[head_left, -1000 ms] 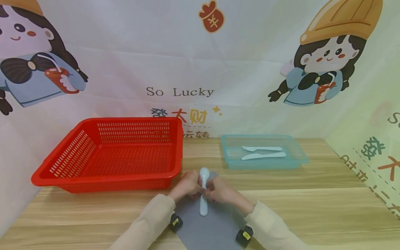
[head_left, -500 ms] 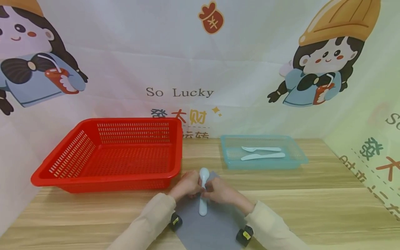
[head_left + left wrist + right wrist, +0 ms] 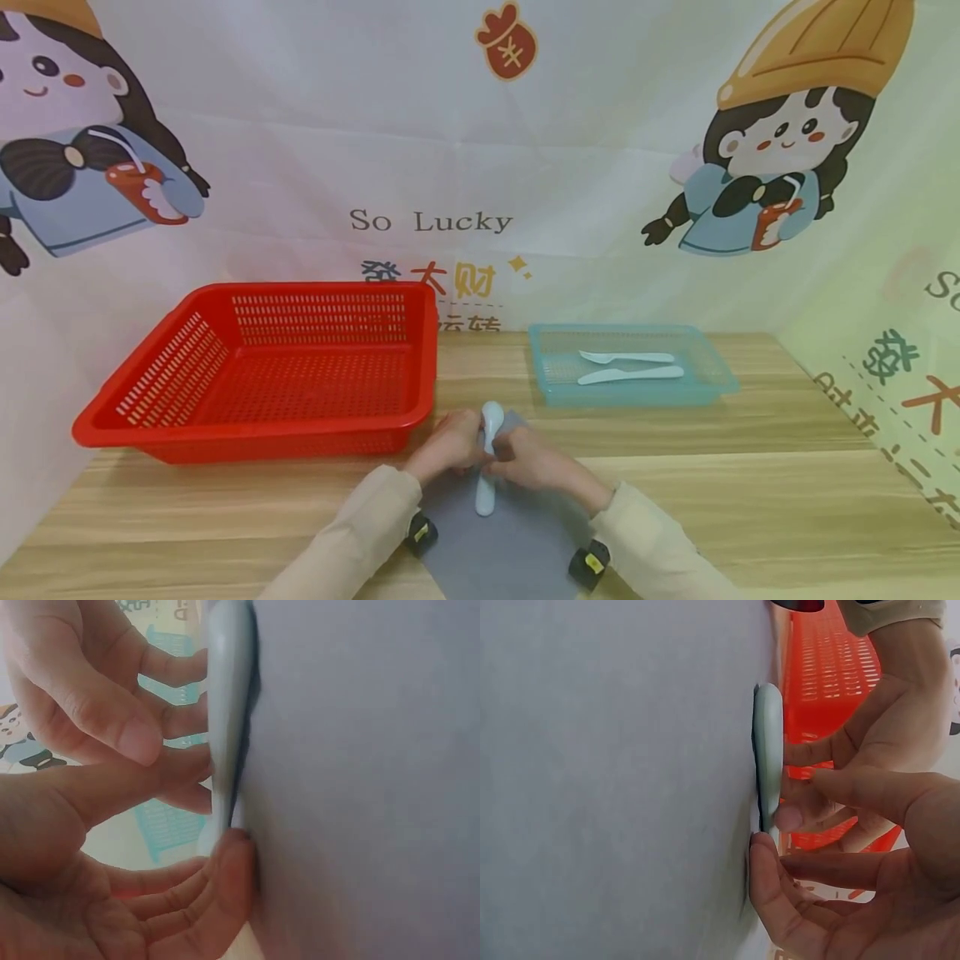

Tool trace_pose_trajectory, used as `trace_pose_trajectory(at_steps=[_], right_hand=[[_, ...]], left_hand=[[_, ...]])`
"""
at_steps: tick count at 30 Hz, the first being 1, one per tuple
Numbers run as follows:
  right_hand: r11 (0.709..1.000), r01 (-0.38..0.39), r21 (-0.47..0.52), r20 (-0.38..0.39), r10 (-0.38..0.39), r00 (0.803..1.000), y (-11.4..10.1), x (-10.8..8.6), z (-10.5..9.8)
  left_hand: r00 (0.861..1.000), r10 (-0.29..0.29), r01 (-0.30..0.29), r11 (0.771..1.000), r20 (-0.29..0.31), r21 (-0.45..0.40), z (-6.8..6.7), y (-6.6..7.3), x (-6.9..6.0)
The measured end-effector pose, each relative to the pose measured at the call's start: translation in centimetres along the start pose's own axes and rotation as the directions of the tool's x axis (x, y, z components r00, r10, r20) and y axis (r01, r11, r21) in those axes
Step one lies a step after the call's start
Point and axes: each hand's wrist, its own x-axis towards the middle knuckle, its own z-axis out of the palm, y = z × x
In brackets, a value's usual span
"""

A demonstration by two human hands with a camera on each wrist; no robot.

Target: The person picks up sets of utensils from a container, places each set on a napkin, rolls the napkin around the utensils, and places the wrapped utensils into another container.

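Observation:
A pale blue spoon [image 3: 486, 496] lies lengthwise over a grey sheet [image 3: 517, 542], its bowl pointing away from me and its handle end toward me. From the left, my left hand [image 3: 448, 443] pinches it near the middle. My right hand [image 3: 534, 460] pinches it from the other side, close against the left fingers. In the left wrist view the spoon's handle [image 3: 231, 690] stands along the sheet, with fingertips of both hands at it. The right wrist view has the handle [image 3: 771, 742] lying close to the sheet; the bowl is hidden there.
A large red basket [image 3: 255, 429] stands on the wooden table [image 3: 750, 500] at the left, close to the left hand. Behind the right hand is a light blue basket [image 3: 633, 396] holding a pale fork [image 3: 637, 357] and a knife [image 3: 637, 374]. A printed cloth [image 3: 585, 167] hangs at the back.
The spoon has turned slightly, its bowl a little to the right and its handle end a little to the left. Both hands stay in nearly the same place.

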Motion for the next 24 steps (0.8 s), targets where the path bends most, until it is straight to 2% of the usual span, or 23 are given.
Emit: trace_pose_trajectory(at_steps=[7, 14, 20, 24], right_hand=[[1.000, -0.010, 0.004, 0.013, 0.010, 1.000, 0.05, -0.06, -0.12], [1.000, 0.010, -0.021, 0.007, -0.009, 1.000, 0.04, -0.06, -0.12], [0.999, 0.031, -0.032, 0.002, -0.031, 1.000, -0.11, -0.14, -0.24], [0.999, 0.035, -0.035, 0.005, -0.035, 0.999, -0.10, -0.15, -0.22]], left_hand=[[1.000, -0.005, 0.004, 1.000, 0.017, 0.025, 0.21, 0.07, 0.06], [0.999, 0.029, -0.030, 0.998, 0.019, 0.060, 0.10, 0.10, 0.34], [0.999, -0.021, 0.019, 0.996, 0.027, 0.086, 0.09, 0.40, 0.70], [1.000, -0.023, 0.021, 0.994, 0.016, 0.110, 0.14, 0.40, 0.75]])
